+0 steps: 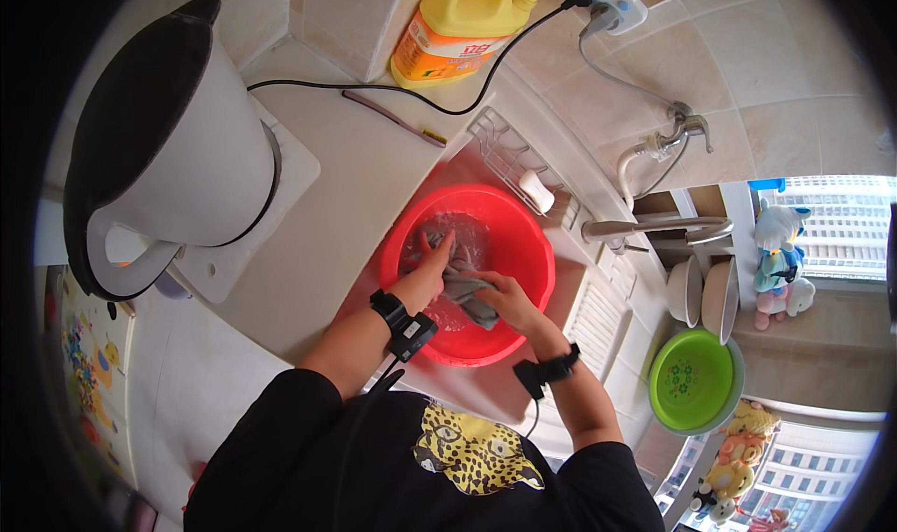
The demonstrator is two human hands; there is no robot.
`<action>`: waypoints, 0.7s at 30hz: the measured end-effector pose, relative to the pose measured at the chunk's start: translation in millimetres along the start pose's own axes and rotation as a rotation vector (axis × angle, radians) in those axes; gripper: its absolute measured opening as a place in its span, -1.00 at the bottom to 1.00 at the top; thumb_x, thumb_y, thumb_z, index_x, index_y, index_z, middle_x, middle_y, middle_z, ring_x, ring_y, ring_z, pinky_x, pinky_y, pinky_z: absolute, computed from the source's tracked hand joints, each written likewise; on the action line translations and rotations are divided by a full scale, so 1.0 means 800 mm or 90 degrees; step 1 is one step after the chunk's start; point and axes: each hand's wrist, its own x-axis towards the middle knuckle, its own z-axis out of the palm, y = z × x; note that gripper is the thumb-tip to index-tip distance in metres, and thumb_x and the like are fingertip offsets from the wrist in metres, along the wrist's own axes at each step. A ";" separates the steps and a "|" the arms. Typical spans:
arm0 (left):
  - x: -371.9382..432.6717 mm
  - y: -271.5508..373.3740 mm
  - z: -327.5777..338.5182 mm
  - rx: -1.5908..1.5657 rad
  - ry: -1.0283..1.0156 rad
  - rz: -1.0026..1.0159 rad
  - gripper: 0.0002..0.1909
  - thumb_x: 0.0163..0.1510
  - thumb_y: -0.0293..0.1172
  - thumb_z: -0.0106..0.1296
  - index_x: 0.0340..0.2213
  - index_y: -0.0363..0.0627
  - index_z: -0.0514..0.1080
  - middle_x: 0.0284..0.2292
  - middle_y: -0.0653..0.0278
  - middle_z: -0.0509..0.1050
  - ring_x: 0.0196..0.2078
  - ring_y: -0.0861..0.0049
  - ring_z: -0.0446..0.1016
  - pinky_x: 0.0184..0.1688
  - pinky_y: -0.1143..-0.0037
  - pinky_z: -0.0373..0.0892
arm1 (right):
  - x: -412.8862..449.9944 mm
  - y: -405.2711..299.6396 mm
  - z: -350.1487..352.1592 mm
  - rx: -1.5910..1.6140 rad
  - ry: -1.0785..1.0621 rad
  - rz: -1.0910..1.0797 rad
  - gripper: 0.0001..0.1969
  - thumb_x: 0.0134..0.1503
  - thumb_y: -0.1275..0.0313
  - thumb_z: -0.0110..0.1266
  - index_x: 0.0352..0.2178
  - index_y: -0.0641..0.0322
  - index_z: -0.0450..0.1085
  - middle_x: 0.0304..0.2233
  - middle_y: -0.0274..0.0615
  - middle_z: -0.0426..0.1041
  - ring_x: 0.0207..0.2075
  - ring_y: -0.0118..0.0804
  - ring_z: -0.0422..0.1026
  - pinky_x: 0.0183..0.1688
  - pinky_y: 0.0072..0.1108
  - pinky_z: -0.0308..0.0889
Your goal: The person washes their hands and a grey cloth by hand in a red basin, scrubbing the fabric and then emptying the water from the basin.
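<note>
A grey wet cloth (471,295) hangs between my two hands over a red plastic basin (522,238) that holds sudsy water (452,318). My left hand (432,262) grips the cloth near the basin's left side, with part of the cloth showing past the thumb. On the right, my right hand (506,299) has its fingers closed on the cloth's other part, and a loose end drops below them toward the water. The basin stands in a sink. How far the cloth's lower end dips into the water I cannot tell.
A wire rack (506,147) with white soap (537,192) adjoins the basin. Beyond are a metal faucet (652,229), a brush (396,118) and a yellow pump bottle (455,31) beside a black cord. A large white kettle (203,140) stands left, a green basin (690,381) right.
</note>
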 end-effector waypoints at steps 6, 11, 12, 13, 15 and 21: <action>0.016 -0.040 -0.025 -0.029 -0.521 -0.093 -0.41 -0.05 0.03 -0.09 -0.03 0.01 0.16 -0.09 0.25 0.26 -0.08 0.46 0.26 -0.09 0.41 0.23 | -0.041 -0.011 0.025 -0.355 0.040 -0.107 -0.79 0.04 0.39 -0.10 -0.32 0.30 0.31 -0.49 -0.16 0.37 -0.44 -0.33 0.36 -0.38 -0.57 0.27; 0.017 -0.053 0.005 -0.135 -0.449 0.096 -0.60 0.06 -0.02 -0.26 -0.25 -0.07 0.31 -0.32 0.26 0.38 -0.24 0.48 0.35 -0.18 0.43 0.30 | 0.013 0.036 0.027 -0.549 0.202 -0.057 -0.75 0.02 0.28 -0.16 -0.49 0.29 0.30 -0.54 0.12 0.35 -0.43 0.07 0.35 -0.38 -0.32 0.24; -0.013 -0.044 0.026 -0.027 -0.045 0.033 -0.55 0.05 0.01 -0.25 -0.18 -0.09 0.27 -0.32 0.26 0.39 -0.30 0.46 0.40 -0.19 0.42 0.32 | 0.022 0.057 0.018 -0.593 0.273 -0.089 -0.74 0.02 0.28 -0.20 -0.53 0.28 0.29 -0.56 0.13 0.35 -0.44 0.10 0.35 -0.38 -0.27 0.23; -0.001 -0.048 0.025 -0.030 -0.045 0.035 -0.55 0.05 0.01 -0.25 -0.18 -0.09 0.27 -0.32 0.26 0.39 -0.30 0.46 0.40 -0.19 0.42 0.32 | 0.028 0.061 0.013 -0.595 0.272 -0.092 -0.74 0.02 0.28 -0.20 -0.53 0.28 0.29 -0.56 0.13 0.35 -0.44 0.10 0.35 -0.38 -0.27 0.23; 0.053 -0.071 0.017 -0.205 -0.161 -0.065 -0.50 0.05 0.00 -0.33 -0.18 -0.19 0.27 -0.23 0.16 0.35 -0.21 0.44 0.35 -0.18 0.41 0.31 | 0.047 0.065 0.000 -0.585 0.310 -0.111 -0.72 0.03 0.27 -0.23 -0.53 0.28 0.29 -0.56 0.14 0.35 -0.44 0.10 0.35 -0.36 -0.24 0.23; 0.052 -0.068 0.015 0.067 -0.077 0.117 -0.47 -0.04 -0.25 -0.14 -0.09 -0.38 0.14 -0.15 0.01 0.29 -0.16 0.41 0.31 -0.17 0.41 0.24 | 0.084 0.094 -0.068 -0.725 0.290 0.103 -0.71 0.00 0.23 -0.21 -0.36 0.19 0.30 -0.24 0.07 0.29 -0.25 0.08 0.32 -0.23 -0.26 0.26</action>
